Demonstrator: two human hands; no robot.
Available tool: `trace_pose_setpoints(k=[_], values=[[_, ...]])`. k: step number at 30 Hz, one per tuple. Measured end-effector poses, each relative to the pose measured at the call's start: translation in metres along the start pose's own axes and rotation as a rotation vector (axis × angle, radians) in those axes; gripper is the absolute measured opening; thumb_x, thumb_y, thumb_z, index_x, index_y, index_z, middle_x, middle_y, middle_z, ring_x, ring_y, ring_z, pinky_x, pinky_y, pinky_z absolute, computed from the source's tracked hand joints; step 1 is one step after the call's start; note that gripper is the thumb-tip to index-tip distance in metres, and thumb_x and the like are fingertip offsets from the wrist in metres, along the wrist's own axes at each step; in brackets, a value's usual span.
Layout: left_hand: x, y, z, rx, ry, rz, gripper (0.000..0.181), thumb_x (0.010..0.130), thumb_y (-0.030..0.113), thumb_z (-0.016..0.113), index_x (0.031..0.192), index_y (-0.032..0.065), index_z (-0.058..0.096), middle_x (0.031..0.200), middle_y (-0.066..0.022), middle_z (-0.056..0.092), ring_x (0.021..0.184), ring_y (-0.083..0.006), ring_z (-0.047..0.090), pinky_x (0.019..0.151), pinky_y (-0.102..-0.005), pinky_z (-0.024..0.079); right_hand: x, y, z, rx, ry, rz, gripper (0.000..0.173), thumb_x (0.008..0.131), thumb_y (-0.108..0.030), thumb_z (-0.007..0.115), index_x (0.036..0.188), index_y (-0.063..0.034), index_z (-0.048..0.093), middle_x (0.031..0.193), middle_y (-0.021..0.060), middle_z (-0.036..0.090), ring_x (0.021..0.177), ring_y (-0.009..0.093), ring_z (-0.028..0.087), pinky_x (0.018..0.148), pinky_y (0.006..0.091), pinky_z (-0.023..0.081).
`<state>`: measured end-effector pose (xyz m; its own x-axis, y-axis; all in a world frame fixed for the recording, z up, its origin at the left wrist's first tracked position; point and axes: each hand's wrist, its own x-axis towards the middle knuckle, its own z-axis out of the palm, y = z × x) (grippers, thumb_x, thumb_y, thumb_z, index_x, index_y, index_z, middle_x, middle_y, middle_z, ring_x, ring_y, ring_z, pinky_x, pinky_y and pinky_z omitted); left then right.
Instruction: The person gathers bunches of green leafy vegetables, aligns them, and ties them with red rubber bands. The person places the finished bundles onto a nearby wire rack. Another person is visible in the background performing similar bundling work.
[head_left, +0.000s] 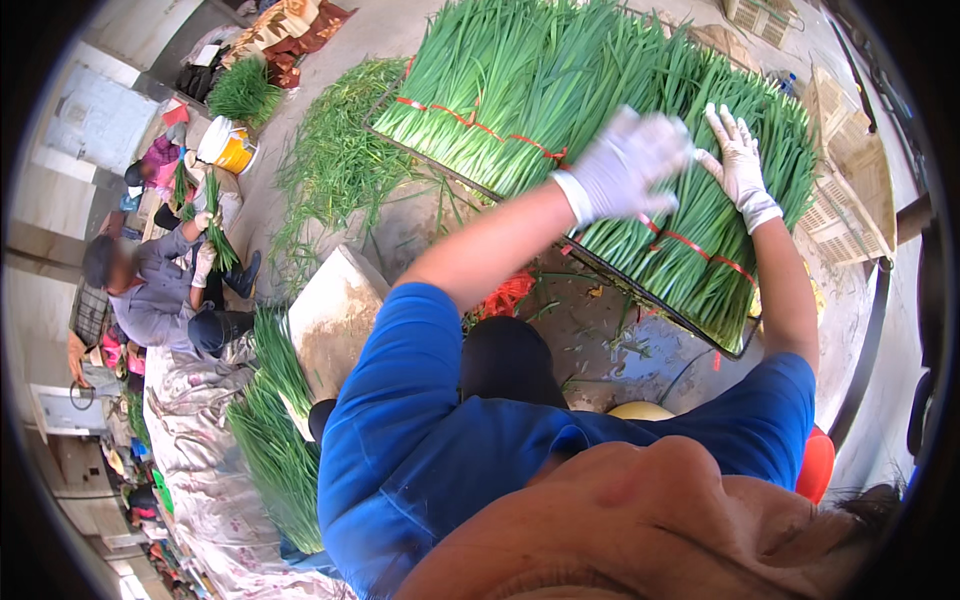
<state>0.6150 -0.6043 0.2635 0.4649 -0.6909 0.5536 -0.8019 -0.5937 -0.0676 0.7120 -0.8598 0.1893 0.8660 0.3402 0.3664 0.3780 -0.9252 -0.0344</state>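
Note:
Many bundles of long green leafy stalks, likely garlic chives (525, 82), lie side by side on a dark-edged metal rack (600, 264), tied with red bands (686, 244). My left hand (637, 165), in a white glove and blurred, is over the middle bundles with its fingers apart; whether it touches them I cannot tell. On the right-hand bundles my right hand (735, 161), also gloved, lies flat with spread fingers. Neither hand grips anything.
Loose green leaves (337, 150) cover floor left of the rack. A white block (337, 311) and more stalks (277, 450) are near my left side. Plastic crates (851, 176) stand at right. Two people sit at far left, one holding a bundle (217, 229) beside a bucket (227, 146).

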Motion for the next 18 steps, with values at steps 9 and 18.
trace_pose_setpoints(k=[9, 18], values=[[-0.035, -0.129, 0.053, 0.044, -0.385, -0.39, 0.098, 0.074, 0.074, 0.042, 0.146, 0.0169, 0.009, 0.151, -0.0125, 0.01, 0.139, -0.0264, 0.011, 0.108, -0.0552, 0.009, 0.002, -0.007, 0.001, 0.254, 0.077, -0.085, 0.088, 0.075, -0.023, 0.069, 0.144, -0.0143, 0.015, 0.146, 0.0094, 0.026, 0.132, 0.038, 0.025, 0.109, 0.0404, 0.019], [-0.043, -0.152, 0.042, -0.045, -0.432, -0.431, 0.097, 0.076, 0.072, 0.042, 0.145, 0.0121, 0.011, 0.15, -0.0144, 0.008, 0.139, -0.0266, 0.008, 0.108, -0.0576, 0.005, 0.116, -0.148, -0.092, 0.091, 0.617, -0.35, 0.066, 0.065, 0.002, 0.058, 0.128, -0.0119, 0.047, 0.126, 0.0124, 0.051, 0.115, 0.03, 0.047, 0.098, 0.0432, 0.033]])
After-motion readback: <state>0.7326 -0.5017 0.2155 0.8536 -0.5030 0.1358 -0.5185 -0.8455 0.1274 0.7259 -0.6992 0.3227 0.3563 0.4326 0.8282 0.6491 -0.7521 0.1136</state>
